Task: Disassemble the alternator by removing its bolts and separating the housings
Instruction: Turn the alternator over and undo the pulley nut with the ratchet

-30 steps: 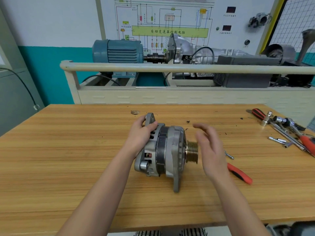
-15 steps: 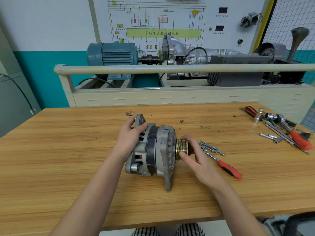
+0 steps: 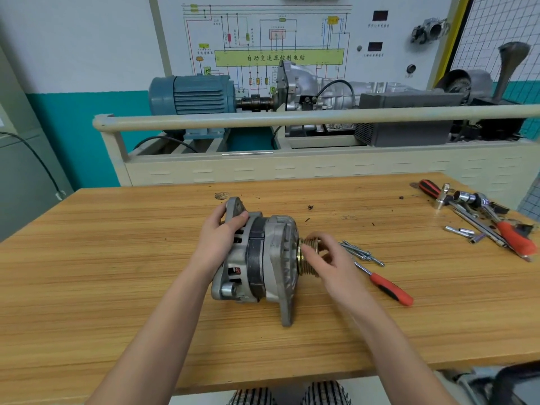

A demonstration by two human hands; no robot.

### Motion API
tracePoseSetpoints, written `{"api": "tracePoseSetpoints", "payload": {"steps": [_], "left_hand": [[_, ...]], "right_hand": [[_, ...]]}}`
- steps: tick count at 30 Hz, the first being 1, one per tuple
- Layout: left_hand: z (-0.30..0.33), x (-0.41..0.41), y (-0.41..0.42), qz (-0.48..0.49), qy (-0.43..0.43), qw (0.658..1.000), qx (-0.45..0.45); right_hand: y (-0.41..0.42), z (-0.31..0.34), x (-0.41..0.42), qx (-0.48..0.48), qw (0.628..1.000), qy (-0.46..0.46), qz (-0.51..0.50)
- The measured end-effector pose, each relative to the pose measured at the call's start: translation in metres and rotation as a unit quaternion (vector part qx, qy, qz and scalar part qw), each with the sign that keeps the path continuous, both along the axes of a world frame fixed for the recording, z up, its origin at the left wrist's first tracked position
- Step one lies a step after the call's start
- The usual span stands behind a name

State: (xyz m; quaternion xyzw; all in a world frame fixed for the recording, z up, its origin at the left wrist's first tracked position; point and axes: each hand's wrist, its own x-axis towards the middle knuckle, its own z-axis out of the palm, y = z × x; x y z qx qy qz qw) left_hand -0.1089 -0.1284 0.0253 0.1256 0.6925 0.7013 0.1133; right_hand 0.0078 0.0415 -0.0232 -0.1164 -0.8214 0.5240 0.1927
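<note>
Cast-aluminium alternator (image 3: 263, 258) lies on its side mid-tabletop (image 3: 117, 273). Left hand (image 3: 217, 239) grips the rear housing, likely bracing it; right hand (image 3: 327, 258) curls fingers round the brass pulley (image 3: 304, 257), apparently to pull. Loose bolts (image 3: 361, 253) lie just beside, so the housings look ready to separate.
</note>
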Motion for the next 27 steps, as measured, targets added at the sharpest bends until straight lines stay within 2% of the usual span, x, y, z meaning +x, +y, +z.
{"api": "tracePoseSetpoints", "payload": {"steps": [5, 7, 9, 10, 12, 13, 15, 22, 25, 27], "left_hand": [[0.002, -0.001, 0.000, -0.002, -0.010, 1.000, -0.013], [0.001, -0.001, 0.000, -0.003, -0.014, 1.000, -0.012], [0.001, -0.002, 0.000, -0.006, -0.013, 1.000, -0.009], [0.000, -0.002, 0.000, -0.006, -0.015, 1.000, -0.008], [0.000, -0.002, 0.001, -0.003, -0.020, 1.000, -0.006], [0.000, -0.002, 0.001, -0.001, -0.020, 1.000, -0.005], [0.000, -0.002, 0.001, 0.003, -0.016, 1.000, -0.006], [0.002, -0.005, 0.001, -0.002, -0.029, 0.999, -0.013], [0.001, -0.005, 0.001, -0.001, -0.029, 0.999, -0.014], [0.000, -0.005, 0.001, 0.003, -0.031, 0.999, -0.012]], "right_hand": [[0.013, -0.006, 0.012, 0.063, 0.990, 0.099, 0.075], [0.020, -0.010, 0.015, 0.022, 0.988, 0.106, 0.107], [0.018, -0.002, 0.016, -0.094, 0.986, 0.052, 0.125], [0.013, 0.004, 0.015, -0.108, 0.988, 0.005, 0.107], [0.005, 0.010, 0.007, -0.054, 0.994, -0.088, 0.024], [0.004, 0.009, 0.001, -0.033, 0.995, -0.097, -0.014], [0.003, 0.008, -0.004, -0.039, 0.996, -0.069, -0.028], [0.025, -0.013, 0.018, -0.013, 0.989, 0.092, 0.119], [0.026, 0.002, 0.016, -0.101, 0.988, 0.014, 0.116], [0.015, 0.009, 0.009, -0.090, 0.991, -0.075, 0.062]]}}
